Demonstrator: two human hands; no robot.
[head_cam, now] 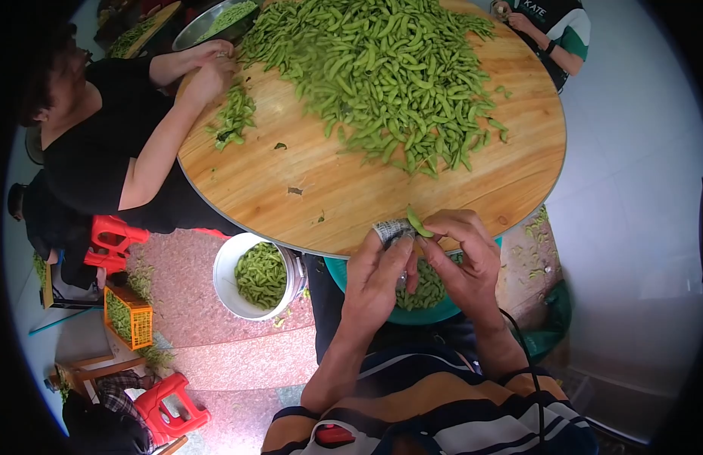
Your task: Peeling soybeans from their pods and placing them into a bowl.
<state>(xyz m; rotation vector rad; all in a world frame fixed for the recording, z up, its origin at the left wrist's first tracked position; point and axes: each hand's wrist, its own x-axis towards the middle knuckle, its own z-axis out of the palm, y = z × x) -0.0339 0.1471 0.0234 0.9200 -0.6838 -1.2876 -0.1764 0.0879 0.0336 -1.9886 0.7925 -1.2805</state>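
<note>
A single green soybean pod (419,223) is pinched between the thumb and forefinger of my right hand (468,259), just off the near edge of the round wooden table (351,210). Beside it is my left hand (380,270), its forefinger wrapped in a printed covering. The left thumb and wrapped finger meet close to the pod; whether they grip it is unclear. Below both hands a green basin (422,317) sits at my lap, holding green pieces partly hidden by my hands. A large heap of soybean pods (385,74) covers the table's far part.
A white bucket (223,284) of pods stands left on the floor. At left, a person in black (101,136) works over a small pod pile (235,116). A metal bowl (186,35) holds pale green beans. Red stools (172,406) and a yellow crate (141,327) lie farther left.
</note>
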